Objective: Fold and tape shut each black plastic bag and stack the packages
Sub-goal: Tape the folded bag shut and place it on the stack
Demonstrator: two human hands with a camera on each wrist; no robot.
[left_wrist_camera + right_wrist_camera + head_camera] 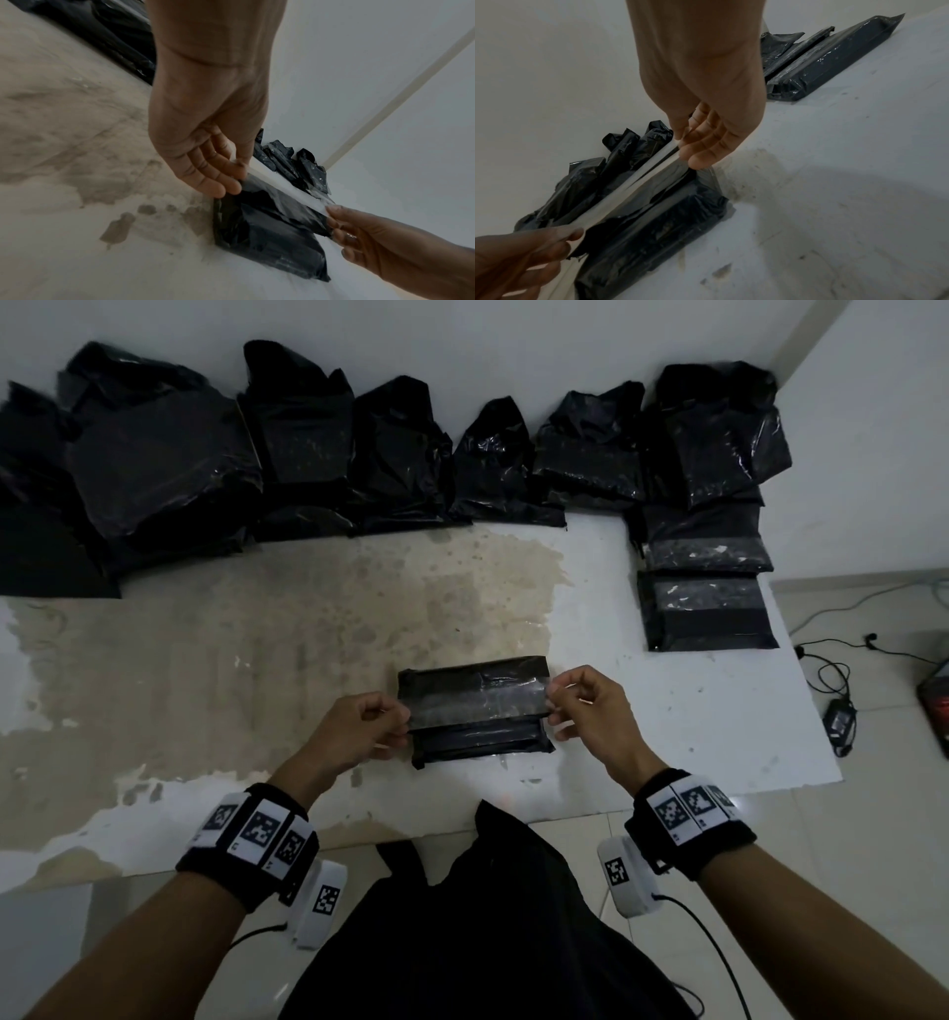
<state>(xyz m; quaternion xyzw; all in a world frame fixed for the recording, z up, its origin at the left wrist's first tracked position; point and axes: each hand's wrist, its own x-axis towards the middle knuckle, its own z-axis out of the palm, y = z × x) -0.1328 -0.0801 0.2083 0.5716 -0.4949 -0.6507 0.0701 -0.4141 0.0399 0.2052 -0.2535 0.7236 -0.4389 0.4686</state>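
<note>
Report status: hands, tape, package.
Left hand and right hand pinch opposite ends of clear tape strip. Strip stretched over folded black package on table. Nothing in the way.

A folded black plastic bag (475,711) lies flat on the surface (205,660); a clear tape strip (477,703) stretches just above it, lengthwise.

A makeshift packing spot in a bare room: black plastic bags (400,454) line a plain white wall (462,346), taped packages (706,580) sit stacked on a stained white board (257,634), cables (837,680) trail across the tiled floor (847,839)
</note>
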